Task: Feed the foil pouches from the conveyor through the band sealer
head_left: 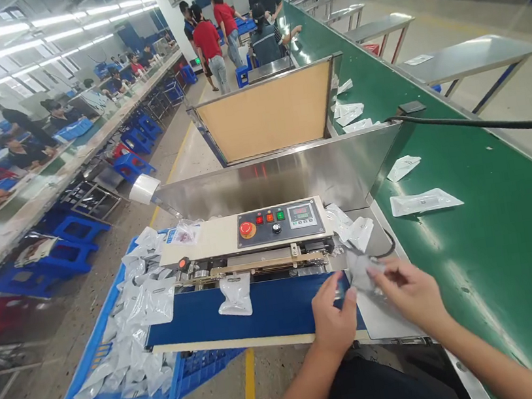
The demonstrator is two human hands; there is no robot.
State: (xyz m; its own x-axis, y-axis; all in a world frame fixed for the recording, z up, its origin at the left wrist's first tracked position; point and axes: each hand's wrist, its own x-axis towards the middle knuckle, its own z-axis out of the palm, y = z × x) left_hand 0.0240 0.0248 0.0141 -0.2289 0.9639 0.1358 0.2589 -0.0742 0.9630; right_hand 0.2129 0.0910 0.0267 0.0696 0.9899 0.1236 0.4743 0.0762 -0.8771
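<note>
Both my hands meet over the right end of the sealing machine's blue belt (271, 308). My left hand (334, 315) and my right hand (408, 292) pinch a clear plastic pouch (362, 272) between them, fingers closed on its edges. A second pouch (234, 295) lies on the belt under the sealing bar, further left. The machine's control panel (279, 222) with a red button sits just behind. More clear pouches (349, 227) are piled at the machine's right end, close to my right hand.
A blue crate (124, 391) full of sealed pouches stands at the left end of the belt. A green conveyor (497, 226) runs along the right with loose pouches (422, 202) and a black cable (483, 124) over it. People stand at the far end and sit along the left line.
</note>
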